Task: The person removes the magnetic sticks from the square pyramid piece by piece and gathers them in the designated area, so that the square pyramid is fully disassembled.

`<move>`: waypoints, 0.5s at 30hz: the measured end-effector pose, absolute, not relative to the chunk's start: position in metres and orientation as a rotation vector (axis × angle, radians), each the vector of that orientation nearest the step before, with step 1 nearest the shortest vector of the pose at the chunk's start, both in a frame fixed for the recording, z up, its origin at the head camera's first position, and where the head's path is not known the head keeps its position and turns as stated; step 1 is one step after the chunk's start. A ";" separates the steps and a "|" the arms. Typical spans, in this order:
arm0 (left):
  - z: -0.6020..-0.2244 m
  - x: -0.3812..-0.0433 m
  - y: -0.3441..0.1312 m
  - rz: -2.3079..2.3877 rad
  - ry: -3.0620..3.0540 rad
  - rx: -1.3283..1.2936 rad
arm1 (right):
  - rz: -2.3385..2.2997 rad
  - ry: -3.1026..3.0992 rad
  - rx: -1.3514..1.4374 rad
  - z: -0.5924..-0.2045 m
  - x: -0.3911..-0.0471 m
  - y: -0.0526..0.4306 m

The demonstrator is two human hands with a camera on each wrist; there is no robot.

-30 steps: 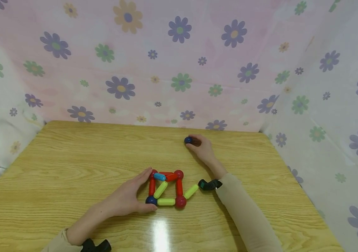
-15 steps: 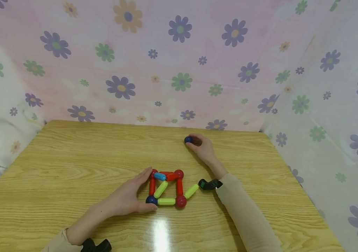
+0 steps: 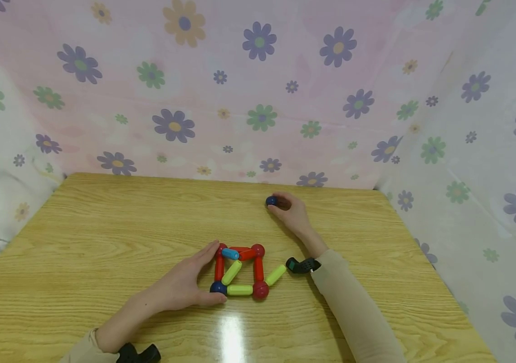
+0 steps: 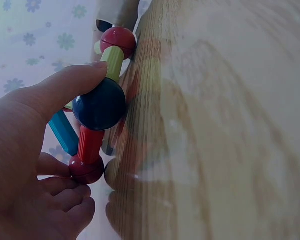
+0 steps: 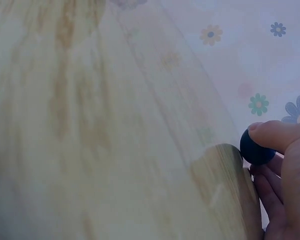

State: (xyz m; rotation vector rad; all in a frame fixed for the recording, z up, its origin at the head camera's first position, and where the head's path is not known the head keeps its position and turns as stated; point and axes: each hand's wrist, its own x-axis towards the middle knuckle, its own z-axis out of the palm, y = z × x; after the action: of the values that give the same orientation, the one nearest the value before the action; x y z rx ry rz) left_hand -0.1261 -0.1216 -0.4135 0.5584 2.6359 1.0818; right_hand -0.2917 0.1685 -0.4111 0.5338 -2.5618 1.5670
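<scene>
A frame of magnetic rods and balls (image 3: 240, 291) lies on the wooden table near the middle. My left hand (image 3: 184, 285) holds its left side, the thumb against the dark blue corner ball (image 4: 99, 105) and the fingers at the red corner ball (image 4: 86, 169). Red rods and a yellow-green rod join the corners. A blue rod (image 3: 230, 254) and a yellow-green rod (image 3: 232, 273) point up from the left corners. Farther back, my right hand (image 3: 293, 216) pinches a loose dark blue ball (image 3: 271, 200) between thumb and fingers, at the table surface or just above it.
The wooden table (image 3: 149, 212) ends at a flowered cloth (image 3: 221, 101) behind, and the cloth also hangs on both sides. One yellow-green rod (image 3: 276, 276) sticks out from the frame's front right ball, close to the black camera (image 3: 302, 265) on my right wrist.
</scene>
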 end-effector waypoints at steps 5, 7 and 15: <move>-0.414 -0.126 -0.122 1.084 2.634 0.565 | 1.646 -2.569 0.439 -0.420 -0.298 0.173; -0.415 -0.125 -0.122 1.084 2.636 0.560 | 1.641 -2.582 0.389 -0.424 -0.303 0.177; -0.414 -0.125 -0.123 1.067 2.653 0.569 | 1.485 -2.605 0.402 -0.411 -0.280 0.190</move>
State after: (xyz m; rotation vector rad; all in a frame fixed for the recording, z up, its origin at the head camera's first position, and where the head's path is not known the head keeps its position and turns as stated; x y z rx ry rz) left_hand -0.1253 -0.1227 -0.4141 0.5689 2.6531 1.0670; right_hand -0.2800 0.1904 -0.4106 0.4024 -2.6048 1.4852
